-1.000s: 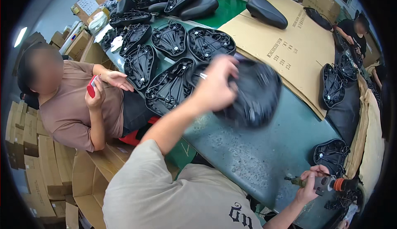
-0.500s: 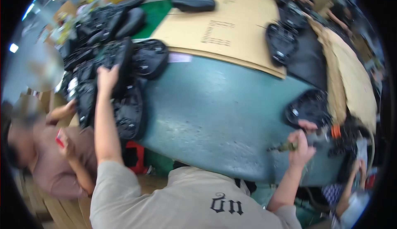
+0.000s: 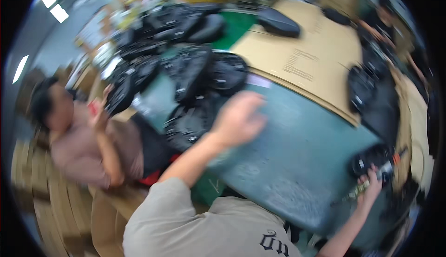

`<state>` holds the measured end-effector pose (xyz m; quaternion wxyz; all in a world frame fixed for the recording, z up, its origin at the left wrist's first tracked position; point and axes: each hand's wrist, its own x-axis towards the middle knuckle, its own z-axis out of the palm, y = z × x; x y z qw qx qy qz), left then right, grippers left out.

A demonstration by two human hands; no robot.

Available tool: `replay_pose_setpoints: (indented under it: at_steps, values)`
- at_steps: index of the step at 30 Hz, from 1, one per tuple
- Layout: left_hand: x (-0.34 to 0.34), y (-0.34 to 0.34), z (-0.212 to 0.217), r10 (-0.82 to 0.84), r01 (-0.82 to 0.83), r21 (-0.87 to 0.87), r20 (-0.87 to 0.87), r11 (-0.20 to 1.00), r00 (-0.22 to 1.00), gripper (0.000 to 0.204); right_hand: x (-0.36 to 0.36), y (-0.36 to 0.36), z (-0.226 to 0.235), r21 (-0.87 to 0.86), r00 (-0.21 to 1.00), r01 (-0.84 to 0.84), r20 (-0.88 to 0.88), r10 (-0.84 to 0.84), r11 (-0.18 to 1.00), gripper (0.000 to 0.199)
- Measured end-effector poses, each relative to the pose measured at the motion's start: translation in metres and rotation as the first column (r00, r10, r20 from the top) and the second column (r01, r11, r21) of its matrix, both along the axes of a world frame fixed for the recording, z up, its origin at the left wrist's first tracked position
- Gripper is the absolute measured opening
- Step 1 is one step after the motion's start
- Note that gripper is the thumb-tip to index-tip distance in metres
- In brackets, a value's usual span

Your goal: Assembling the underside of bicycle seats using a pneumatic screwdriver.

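Head view: the right hand [image 3: 370,188] wraps its fingers around a grey-green power tool [image 3: 384,169], its long axis running from nearer-left to farther-right; a black saddle [image 3: 362,162] lies just beyond those fingers. Over the worktop [image 3: 297,136], the left hand [image 3: 239,120] blurs, so I cannot tell whether its fingers are spread; a second saddle [image 3: 188,123] sits left of them.

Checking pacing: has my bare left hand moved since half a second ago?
Yes, your bare left hand moved rightward off a black moulded seat, judged against the flat tan cardboard sheet.
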<state>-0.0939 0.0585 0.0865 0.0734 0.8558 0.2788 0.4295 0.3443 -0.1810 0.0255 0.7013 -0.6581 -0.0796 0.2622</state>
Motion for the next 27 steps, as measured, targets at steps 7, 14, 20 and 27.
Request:
replay_pose_setpoints:
  at_steps: [7,14,20,27]
  values:
    - [0.091,-0.071,-0.107,-0.483,0.478,-0.23,0.038,0.848,0.875,0.064,-0.115,-0.006,0.047,-0.251,0.892,-0.424,0.048,0.449,0.87,0.014]
    - [0.094,-0.081,-0.139,-0.62,0.625,-0.047,0.097,0.779,0.779,0.066,-0.163,-0.021,0.084,-0.318,0.55,-0.787,0.025,0.835,0.528,0.047]
    - [0.064,-0.093,-0.126,-0.6,0.61,-0.072,0.122,0.789,0.791,0.052,-0.142,-0.017,0.096,0.214,0.658,-0.724,0.501,0.562,0.656,0.043]
    - [0.057,-0.083,-0.134,-0.553,0.542,-0.234,0.021,0.808,0.833,0.046,-0.193,0.056,0.083,0.481,0.693,-0.711,0.603,0.395,0.513,0.037]
